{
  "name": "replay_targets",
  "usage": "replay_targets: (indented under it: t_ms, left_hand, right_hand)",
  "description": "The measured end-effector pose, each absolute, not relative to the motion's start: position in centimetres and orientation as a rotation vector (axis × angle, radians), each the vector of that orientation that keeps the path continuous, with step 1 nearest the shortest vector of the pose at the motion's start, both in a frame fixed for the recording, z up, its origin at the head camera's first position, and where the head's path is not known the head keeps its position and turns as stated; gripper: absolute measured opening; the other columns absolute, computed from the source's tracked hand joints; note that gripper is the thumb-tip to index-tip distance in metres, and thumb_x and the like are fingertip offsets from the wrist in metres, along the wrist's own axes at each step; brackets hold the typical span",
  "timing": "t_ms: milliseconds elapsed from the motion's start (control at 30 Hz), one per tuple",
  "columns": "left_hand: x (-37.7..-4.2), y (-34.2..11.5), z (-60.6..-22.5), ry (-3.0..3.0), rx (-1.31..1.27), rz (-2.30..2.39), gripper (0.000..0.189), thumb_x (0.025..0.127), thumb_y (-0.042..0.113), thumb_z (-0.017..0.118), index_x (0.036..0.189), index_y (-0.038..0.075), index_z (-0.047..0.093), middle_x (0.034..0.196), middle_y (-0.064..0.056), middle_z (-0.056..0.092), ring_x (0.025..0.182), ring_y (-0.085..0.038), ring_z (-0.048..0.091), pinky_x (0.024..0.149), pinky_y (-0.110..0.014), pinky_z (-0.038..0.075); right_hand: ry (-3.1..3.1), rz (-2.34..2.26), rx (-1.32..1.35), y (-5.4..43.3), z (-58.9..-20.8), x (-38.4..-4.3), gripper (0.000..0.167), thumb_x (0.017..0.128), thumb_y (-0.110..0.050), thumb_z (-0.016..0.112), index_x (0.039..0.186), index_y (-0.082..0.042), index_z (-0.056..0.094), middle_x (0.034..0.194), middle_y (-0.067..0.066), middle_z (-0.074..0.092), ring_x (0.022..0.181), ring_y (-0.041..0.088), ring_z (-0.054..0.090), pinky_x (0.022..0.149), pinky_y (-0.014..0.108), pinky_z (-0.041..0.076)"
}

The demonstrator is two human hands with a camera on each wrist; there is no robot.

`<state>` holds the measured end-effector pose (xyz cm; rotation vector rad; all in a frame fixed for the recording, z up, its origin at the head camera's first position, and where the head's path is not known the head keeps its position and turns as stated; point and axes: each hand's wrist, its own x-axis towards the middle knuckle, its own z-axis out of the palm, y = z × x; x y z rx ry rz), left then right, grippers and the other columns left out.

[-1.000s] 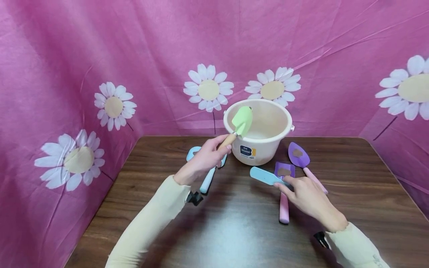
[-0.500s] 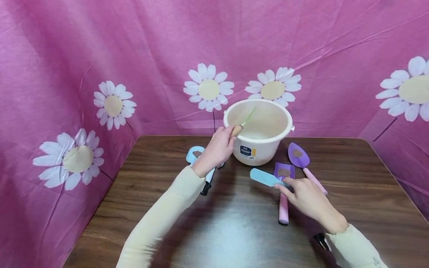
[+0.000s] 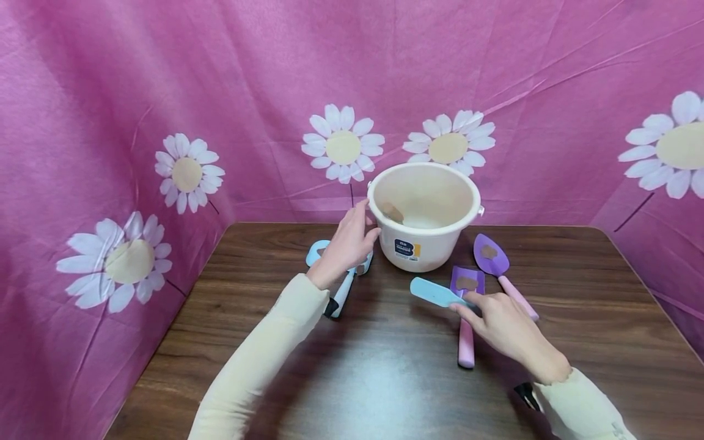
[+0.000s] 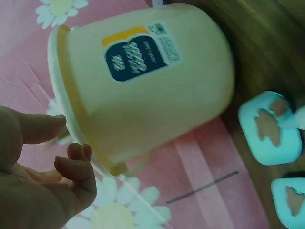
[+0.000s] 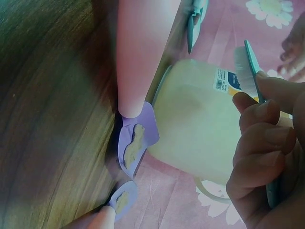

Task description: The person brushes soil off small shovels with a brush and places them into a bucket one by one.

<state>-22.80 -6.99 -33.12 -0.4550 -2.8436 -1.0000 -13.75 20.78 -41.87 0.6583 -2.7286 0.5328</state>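
The left hand (image 3: 348, 243), thumb and fingers apart and holding nothing, is at the near-left rim of a white bucket (image 3: 437, 247) by the desk's (image 3: 264, 379) far edge; a blurred brown thing (image 3: 392, 212) shows inside. The right hand (image 3: 508, 324) grips a blue brush (image 3: 433, 291) above a purple scoop (image 3: 466, 280), toward the desk's right edge.

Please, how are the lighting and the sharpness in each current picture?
Head view: white glare on the wooden table, mostly sharp; left wrist view: dim, the left hand shaded, small print on the bucket label too soft to read; right wrist view: greenish tint, the right hand dark, the pink handle looming near the lens.
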Motion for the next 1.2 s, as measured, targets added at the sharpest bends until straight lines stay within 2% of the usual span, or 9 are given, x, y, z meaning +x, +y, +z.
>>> replay_targets:
  t_ms: [233,400,500,600,667,767,900,1000,1200]
  left_hand:
    - [-22.3,-9.4,-34.6,-2.957,-0.294,-0.991,0.051,0.096,0.02,0.056,0.141,0.002,0.04,0.117,-0.015,0.057,0.11,-0.028,0.052,0.094,-0.039,0.048]
    - [-21.9,-11.1,-36.1,-3.039,-0.266,-0.91,0.047,0.096,0.024,0.055,0.134,-0.001,0.046,0.111,-0.017,0.056,0.102,-0.027,0.051,0.088,-0.039,0.049]
    - [-21.7,-11.9,-37.2,-3.1,-0.246,-0.857,0.046,0.096,0.026,0.055,0.13,-0.003,0.048,0.107,-0.018,0.058,0.104,-0.027,0.051,0.09,-0.04,0.049]
    - [-21.5,-12.5,-38.2,-3.147,-0.207,-0.832,0.046,0.096,0.027,0.056,0.128,-0.005,0.05,0.109,-0.019,0.059,0.112,-0.028,0.05,0.096,-0.041,0.047]
    - [-21.3,-12.9,-38.9,-3.166,-0.189,-0.822,0.046,0.095,0.027,0.057,0.128,-0.005,0.051,0.113,-0.018,0.06,0.118,-0.028,0.05,0.1,-0.041,0.046]
    - [-21.1,-13.2,-40.0,-3.194,-0.205,-0.828,0.038,0.095,0.025,0.058,0.119,-0.005,0.058,0.111,-0.017,0.062,0.111,-0.027,0.055,0.096,-0.04,0.049]
    - [-20.8,-13.3,-41.4,-3.243,-0.26,-0.78,0.025,0.093,0.024,0.06,0.093,0.0,0.063,0.088,-0.012,0.064,0.085,-0.024,0.059,0.077,-0.034,0.051]
    - [-20.5,-13.2,-42.3,-3.279,-0.249,-0.764,0.026,0.092,0.026,0.062,0.092,0.0,0.062,0.085,-0.012,0.061,0.084,-0.023,0.057,0.075,-0.033,0.05]
    - [-19.7,-12.6,-43.6,-3.345,-0.14,-0.775,0.036,0.09,0.03,0.066,0.104,-0.001,0.053,0.096,-0.015,0.053,0.095,-0.026,0.052,0.086,-0.038,0.05]
  right_hand:
    - [-2.734,0.552,0.657,20.8,-42.0,-13.7,0.025,0.088,-0.029,0.068,0.07,-0.023,0.052,0.056,-0.013,0.027,0.05,0.003,0.029,0.048,0.019,0.03]
    - [-2.719,0.54,0.664,20.7,-42.0,-13.7,0.025,0.087,-0.028,0.069,0.07,-0.022,0.053,0.056,-0.014,0.026,0.05,0.003,0.027,0.049,0.021,0.032]
    - [-2.711,0.533,0.666,20.6,-42.0,-13.7,0.024,0.086,-0.028,0.07,0.07,-0.022,0.054,0.054,-0.014,0.027,0.049,0.003,0.027,0.067,0.032,0.048]
    - [-2.708,0.526,0.668,20.6,-42.0,-13.8,0.024,0.087,-0.028,0.07,0.07,-0.022,0.054,0.054,-0.014,0.027,0.049,0.003,0.027,0.073,0.039,0.048]
    - [-2.716,0.533,0.671,20.7,-41.9,-13.8,0.024,0.088,-0.029,0.069,0.07,-0.022,0.054,0.054,-0.013,0.028,0.049,0.003,0.027,0.069,0.034,0.048]
    - [-2.729,0.542,0.675,20.7,-41.9,-13.8,0.022,0.089,-0.03,0.068,0.072,-0.022,0.056,0.055,-0.013,0.029,0.05,0.002,0.028,0.053,0.023,0.037]
    - [-2.752,0.554,0.672,20.7,-41.8,-13.8,0.021,0.089,-0.03,0.067,0.073,-0.021,0.057,0.055,-0.013,0.029,0.05,0.003,0.028,0.05,0.02,0.032]
    - [-2.759,0.549,0.668,20.7,-41.8,-13.7,0.021,0.09,-0.03,0.067,0.073,-0.021,0.057,0.055,-0.013,0.03,0.05,0.003,0.03,0.05,0.02,0.033]
    - [-2.764,0.54,0.659,20.9,-41.8,-13.6,0.022,0.089,-0.031,0.067,0.072,-0.021,0.056,0.055,-0.013,0.031,0.05,0.004,0.031,0.048,0.02,0.032]
